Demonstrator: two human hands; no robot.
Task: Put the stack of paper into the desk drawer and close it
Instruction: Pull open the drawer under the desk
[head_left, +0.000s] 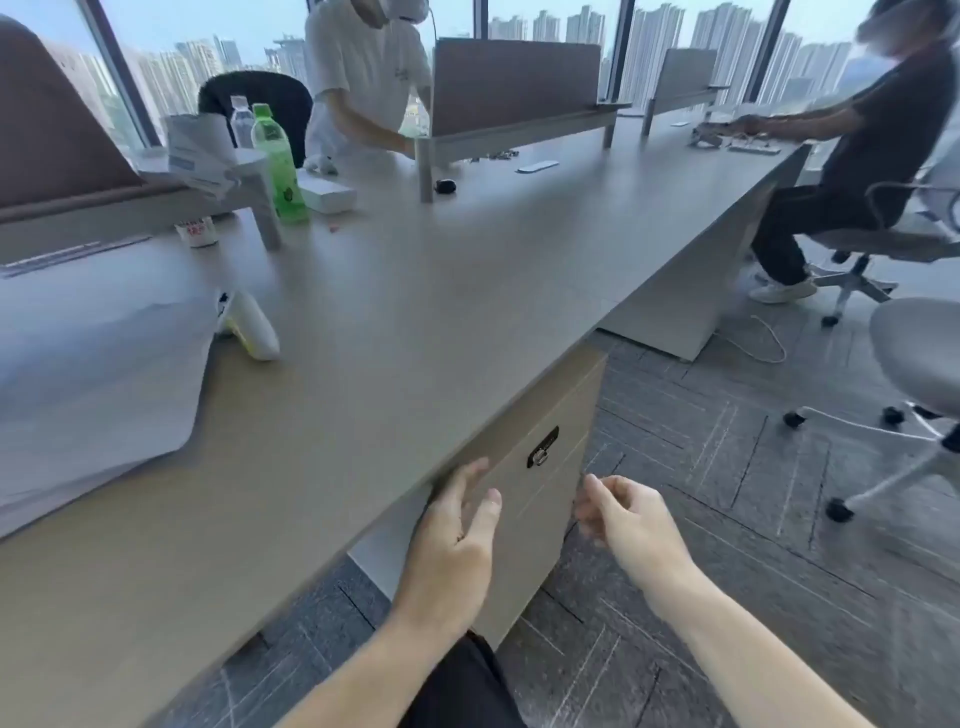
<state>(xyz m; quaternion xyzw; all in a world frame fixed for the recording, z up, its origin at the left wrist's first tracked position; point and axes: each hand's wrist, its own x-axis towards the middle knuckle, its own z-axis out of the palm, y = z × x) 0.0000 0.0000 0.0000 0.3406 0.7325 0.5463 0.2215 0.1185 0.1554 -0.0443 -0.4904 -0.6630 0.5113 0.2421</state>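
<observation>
- Head view: both hands hang in front of the drawer unit (540, 499) tucked under the desk (415, 322), at about 6 o'clock in the frame.
- The left hand (457, 551) is released, fingers spread and empty, its fingertips close to the top edge of the drawer front, just under the desk's lip; I cannot tell whether they touch it.
- The right hand (631, 519) is loosely curled and holds nothing; it is blurred and sits just beside the unit's right edge, at 4 o'clock from the lock (543, 447).
- The stack of paper (98, 384) lies on the desk well apart from both hands, at about 9 o'clock in the frame, one corner curling up; a white handheld device (248, 325) rests just beside it at its 2 o'clock.
- The drawer fronts look flush, so I judge the drawer shut and the step in hand to be opening it, with the paper not yet picked up.
- The next move calls for a hold on the top edge of the drawer front and a straight pull toward the body; if the lock is engaged, the drawer may not give.
- After that, the loose sheets need both hands under them to stay squared.
</observation>
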